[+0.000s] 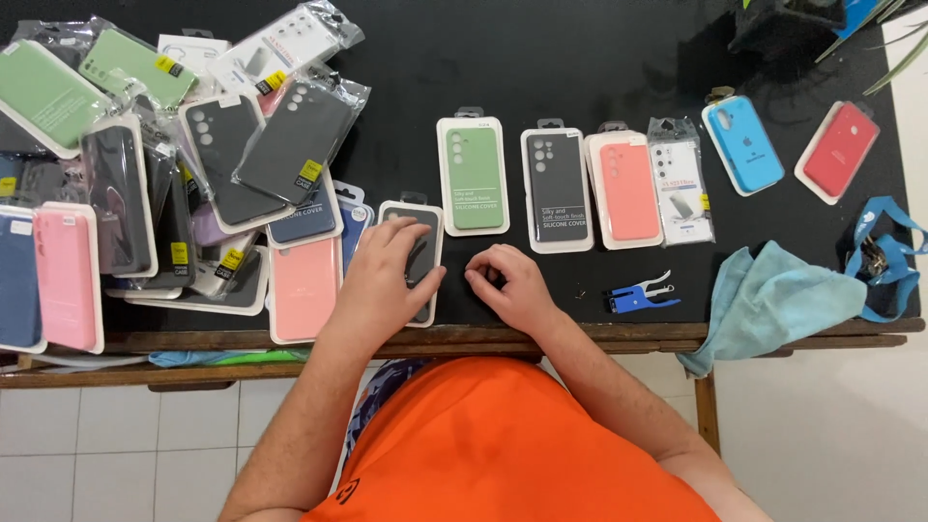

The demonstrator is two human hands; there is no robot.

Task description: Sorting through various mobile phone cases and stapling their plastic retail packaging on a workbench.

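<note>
Work surface: black table top with a worn wooden front edge, standing on a pale tiled floor; green leaves intrude at the far right corner. Person in an orange shirt at the near edge. Left hand lies flat, fingers spread, palm down on a dark phone case in a clear-fronted white pack, which sits on the table just in front of the body; the hand presses on it rather than clamps it. Right hand rests beside it on the bare top, fingers curled loosely together, nothing visibly held. Beyond the hands, a row of packed cases laid side by side: green case, black case, coral case, clear case; further right and well apart, a blue case and a red case. Left of the hands, a dense overlapping heap of packed cases in green, grey, pink and navy. Near right: small blue tool, light blue cloth draped over the edge, blue lanyard with keys.
</note>
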